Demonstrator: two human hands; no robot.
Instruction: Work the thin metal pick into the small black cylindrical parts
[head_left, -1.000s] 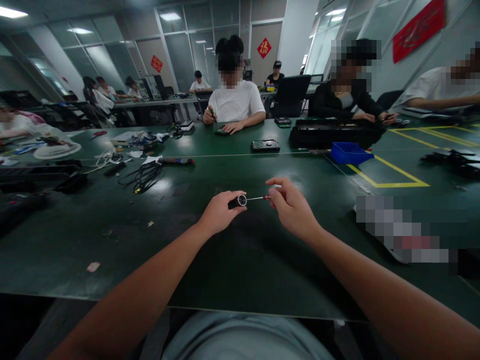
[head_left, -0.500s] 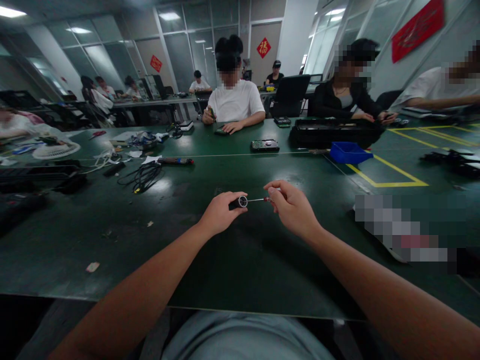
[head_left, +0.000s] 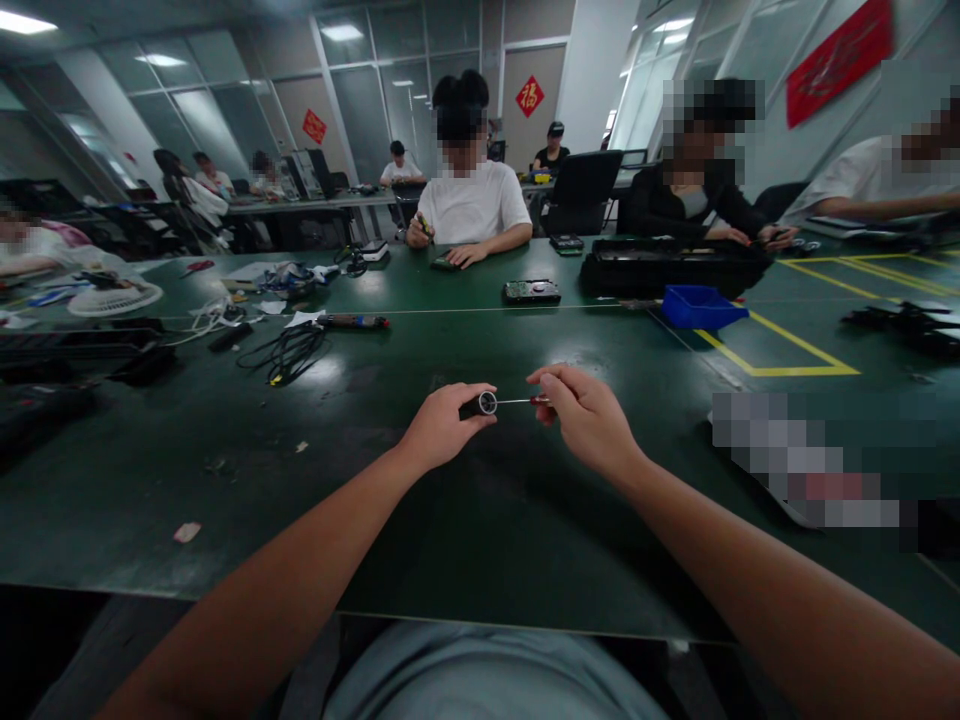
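Green matting covers the table [head_left: 480,520] in front of us, and our two bare forearms reach out over it from the near edge. Our left hand [head_left: 439,428] is closed around a small dark cylinder [head_left: 480,404], pinching it between thumb and fingers so that its ringed, pale end faces right. Our right hand [head_left: 585,415] is closed in a pinch on the red handle of a thin screwdriver [head_left: 517,401], whose metal shaft runs level to the left and meets the end of the cylinder. Both things are held just above the table, between our hands, near its middle. To our right, near the table edge, lies a blurred patch that we cannot make out. On the left, scraps of paper [head_left: 186,532] lie on the mat, and farther out a coil of black cable [head_left: 289,352] sits beside a long dark tool [head_left: 356,322]. Beyond our hands a seam crosses the table, and past it lie a hard drive [head_left: 531,291], a blue tray [head_left: 701,306] by yellow floor-style lines, and a long black case [head_left: 671,265]. At the far side a person in a white shirt [head_left: 472,205] sits facing us with hands on the table, and a person in black [head_left: 701,195] sits to the right. Behind them are glass partitions and more seated people.
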